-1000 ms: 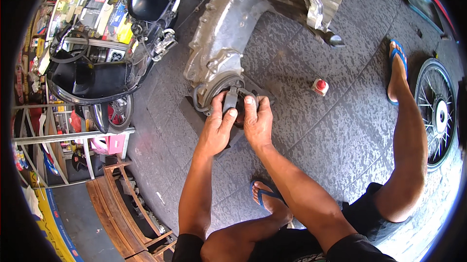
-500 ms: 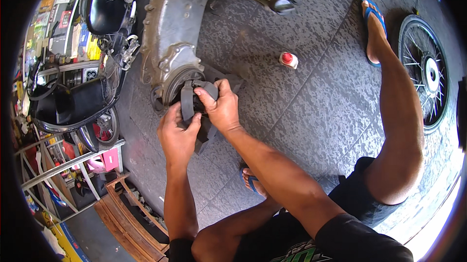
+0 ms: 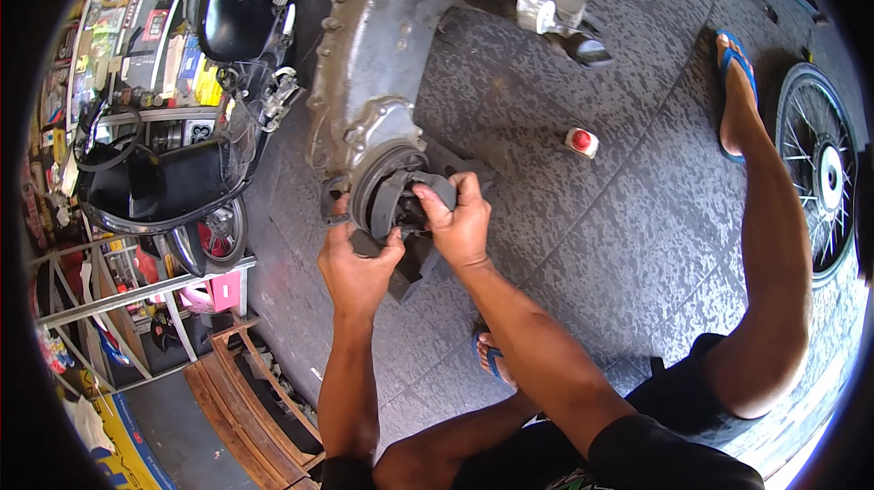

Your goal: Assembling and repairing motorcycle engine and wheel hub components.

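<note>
A: "Round swings the left brake shoe (image 3: 386,210), from the upright strip of half a second ago to a tilt closer against the hub (image 3: 363,182)!"

B: "And the hands?"

A: "Apart! Firm hold by the right hand (image 3: 462,231), clamped on the right brake shoe (image 3: 443,190). Wider now is the left hand (image 3: 358,272), thumb by the left brake shoe's lower end, fingers near the hub's edge; whether it grips, I can't tell."

B: "Where's the pair, then?"

A: "Right at the hub, near end of the grey casing (image 3: 373,71). I'd judge the work is closer in, though the right brake shoe seems to stand further out."
</note>
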A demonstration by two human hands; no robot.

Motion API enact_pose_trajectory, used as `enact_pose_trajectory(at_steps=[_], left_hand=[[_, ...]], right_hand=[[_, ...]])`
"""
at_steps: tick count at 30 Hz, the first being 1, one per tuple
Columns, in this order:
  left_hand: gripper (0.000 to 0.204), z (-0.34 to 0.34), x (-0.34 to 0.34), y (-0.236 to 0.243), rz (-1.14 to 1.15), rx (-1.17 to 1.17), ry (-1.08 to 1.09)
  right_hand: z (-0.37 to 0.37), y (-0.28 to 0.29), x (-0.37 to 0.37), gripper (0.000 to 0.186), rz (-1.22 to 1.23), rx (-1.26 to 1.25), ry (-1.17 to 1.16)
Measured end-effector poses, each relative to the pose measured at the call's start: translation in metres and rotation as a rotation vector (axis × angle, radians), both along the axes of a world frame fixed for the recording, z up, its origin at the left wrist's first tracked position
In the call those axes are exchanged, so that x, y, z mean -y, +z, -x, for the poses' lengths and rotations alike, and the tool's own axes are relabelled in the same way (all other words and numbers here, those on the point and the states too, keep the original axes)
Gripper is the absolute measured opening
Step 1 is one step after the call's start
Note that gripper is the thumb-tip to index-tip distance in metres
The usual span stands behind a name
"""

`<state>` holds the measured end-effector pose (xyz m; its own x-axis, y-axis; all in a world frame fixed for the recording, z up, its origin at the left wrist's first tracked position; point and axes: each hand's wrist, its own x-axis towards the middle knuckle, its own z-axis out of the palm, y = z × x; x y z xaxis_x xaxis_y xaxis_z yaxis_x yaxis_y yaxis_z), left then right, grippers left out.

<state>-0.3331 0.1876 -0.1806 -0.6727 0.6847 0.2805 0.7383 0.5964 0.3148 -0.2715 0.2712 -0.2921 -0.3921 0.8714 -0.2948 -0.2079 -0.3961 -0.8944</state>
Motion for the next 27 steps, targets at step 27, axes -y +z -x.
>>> enact_pose_trajectory(at_steps=[27], left_hand=[[0.066, 0.016, 0.012, -0.006, -0.033, 0.091, -0.023]], right_hand=[[-0.005, -0.025, -0.044, 0.046, -0.933, 0.348, 0.014]])
